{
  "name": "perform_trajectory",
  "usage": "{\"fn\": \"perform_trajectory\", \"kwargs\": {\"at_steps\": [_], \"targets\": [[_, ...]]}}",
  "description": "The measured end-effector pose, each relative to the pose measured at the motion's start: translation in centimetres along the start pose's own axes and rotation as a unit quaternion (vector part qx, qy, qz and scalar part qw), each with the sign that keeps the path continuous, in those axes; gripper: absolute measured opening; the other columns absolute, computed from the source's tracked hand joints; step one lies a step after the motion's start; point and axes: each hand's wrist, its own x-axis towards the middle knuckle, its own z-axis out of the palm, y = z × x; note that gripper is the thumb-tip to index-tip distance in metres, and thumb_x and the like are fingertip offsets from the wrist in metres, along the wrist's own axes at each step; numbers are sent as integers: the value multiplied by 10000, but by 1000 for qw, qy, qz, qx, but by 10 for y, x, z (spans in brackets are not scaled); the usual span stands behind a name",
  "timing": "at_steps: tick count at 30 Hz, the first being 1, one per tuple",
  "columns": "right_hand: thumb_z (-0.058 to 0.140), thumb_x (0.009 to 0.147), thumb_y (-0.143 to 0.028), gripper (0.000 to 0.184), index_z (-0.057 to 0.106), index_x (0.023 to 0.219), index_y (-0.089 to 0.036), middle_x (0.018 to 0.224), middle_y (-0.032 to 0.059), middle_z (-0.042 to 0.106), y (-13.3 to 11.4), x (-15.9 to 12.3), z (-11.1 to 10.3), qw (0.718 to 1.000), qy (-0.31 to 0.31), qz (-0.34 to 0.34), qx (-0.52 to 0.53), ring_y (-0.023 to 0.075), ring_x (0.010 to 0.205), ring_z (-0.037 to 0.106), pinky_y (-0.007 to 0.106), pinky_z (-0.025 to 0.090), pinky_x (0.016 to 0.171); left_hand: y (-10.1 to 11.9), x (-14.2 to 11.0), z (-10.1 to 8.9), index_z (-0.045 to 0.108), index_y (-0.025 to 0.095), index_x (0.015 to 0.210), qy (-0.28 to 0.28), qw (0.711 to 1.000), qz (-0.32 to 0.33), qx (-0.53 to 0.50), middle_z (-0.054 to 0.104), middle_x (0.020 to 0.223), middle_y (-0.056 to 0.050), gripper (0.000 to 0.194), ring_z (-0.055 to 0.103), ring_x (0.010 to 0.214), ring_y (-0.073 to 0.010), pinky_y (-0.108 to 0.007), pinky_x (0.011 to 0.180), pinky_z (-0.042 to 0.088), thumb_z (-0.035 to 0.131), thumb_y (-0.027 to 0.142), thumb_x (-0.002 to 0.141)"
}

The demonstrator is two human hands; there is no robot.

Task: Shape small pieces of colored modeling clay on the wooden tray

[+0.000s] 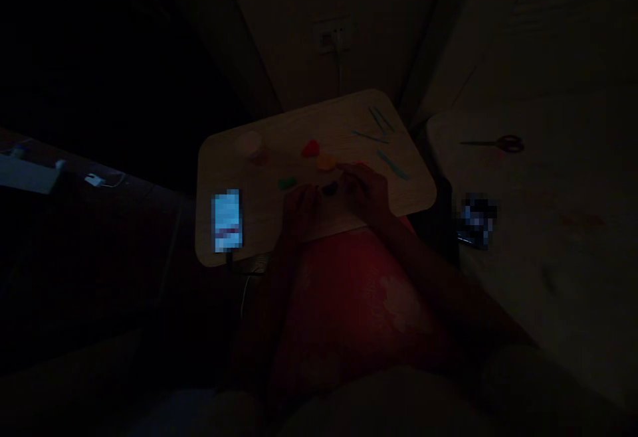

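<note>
The scene is very dim. Both hands rest over a small wooden table [269, 218]. My left hand [300, 206] has curled fingers, and whatever is in them is too dark to make out. Opposite it, my right hand [367, 188] is bent with its fingers drawn together; its contents are hidden too. A dark lump [329, 188] lies between the hands, close to both sets of fingertips. Just beyond are a soft-looking orange piece [326, 162] and a red piece [312, 149]. A green piece [287, 184] sits left of my left hand. Some red shows behind my right hand.
A pale round tub [251, 146] and a lit phone [227, 221] stand on the table's left side. Thin blue-green strips [393, 165] lie at its right. Scissors [493, 143] and a second lit device [477, 221] rest on the pale surface to the right.
</note>
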Motion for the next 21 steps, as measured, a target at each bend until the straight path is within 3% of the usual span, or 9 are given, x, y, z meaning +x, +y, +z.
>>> {"fn": "perform_trajectory", "kwargs": {"at_steps": [3,11,15,21], "targets": [[474,1010,-294,342,737,1227,-257,876,40,767,1,-2,1,999,2,34,6,179,763,701,347,573,813,1,0,0,606,190,610,-3,1000,6,1,609,635,-31,552,564,648,-152,-284,646,447,531,609,961],[698,886,-357,161,795,870,-229,805,22,789,0,-2,2,998,-4,60,-12,170,705,703,290,553,706,2,0,1,600,196,612,0,1000,-1,2,592,636,-26,530,544,639,-148,-284,639,434,530,581,969],[750,845,-431,264,713,703,-211,618,-13,677,-1,-1,2,998,12,61,-27,134,548,566,271,465,579,0,0,1,603,197,611,0,1000,3,-4,593,631,-25,529,543,632,-149,-284,632,438,537,584,966],[585,954,-523,417,650,682,-213,589,-11,583,-3,0,-1,998,-9,49,-31,138,556,513,287,446,616,0,-1,0,609,195,608,7,1000,-8,-5,604,632,-24,532,552,641,-150,-281,643,444,555,597,952]]}}
